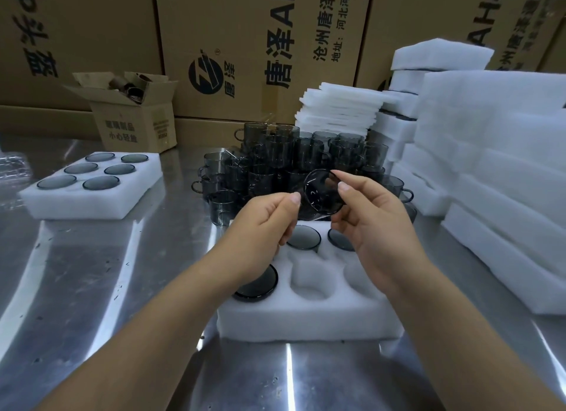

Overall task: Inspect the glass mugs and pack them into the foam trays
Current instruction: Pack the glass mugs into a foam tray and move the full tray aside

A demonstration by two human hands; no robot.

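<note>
A smoky grey glass mug (323, 193) is held up above the near foam tray (306, 322), its round end turned toward me. My left hand (263, 227) pinches its left edge with thumb and fingers. Its right edge is pinched by my right hand (373, 224). The near tray holds three mugs, two at its far side (303, 237) and one at its left (260, 283); other pockets (309, 280) show bare foam. Behind it stands a pile of several loose grey mugs (284, 159).
A filled foam tray (92, 207) sits on the steel table at the left. Stacks of foam trays (502, 165) and foam sheets (340, 107) rise on the right. A small open carton (134, 126) and large printed cartons (260, 43) line the back.
</note>
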